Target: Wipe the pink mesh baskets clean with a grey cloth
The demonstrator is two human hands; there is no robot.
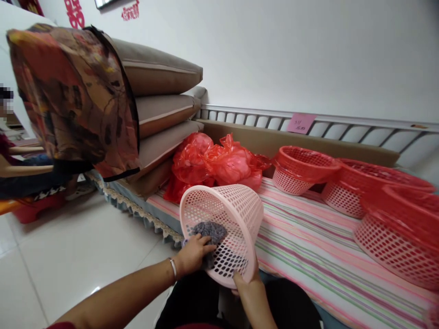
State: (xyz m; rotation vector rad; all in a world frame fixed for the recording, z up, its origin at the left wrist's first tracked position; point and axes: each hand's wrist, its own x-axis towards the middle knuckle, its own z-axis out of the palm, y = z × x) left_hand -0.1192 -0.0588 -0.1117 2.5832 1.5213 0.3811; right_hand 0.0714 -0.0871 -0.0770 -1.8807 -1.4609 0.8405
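Note:
A pale pink plastic basket (245,205) with a perforated wall lies tilted above my lap, its mouth turned toward me. My right hand (249,288) grips the rim at the lower right, thumb on the inside. My left hand (196,253) reaches into the mouth from the left and presses a fuzzy dark grey cloth (211,230) against the inner wall. The fingers of that hand are bent over the cloth, and a silver bangle circles the wrist. The basket's bottom is partly hidden by its own wall.
Red plastic bags (229,160) lie on the striped bed cover (302,246). Several pink baskets (291,183) wrapped in red plastic stand to the right. Cushions (164,109) are stacked at left with a patterned cloth (75,96) draped over them. Another person's arm (25,170) shows at far left.

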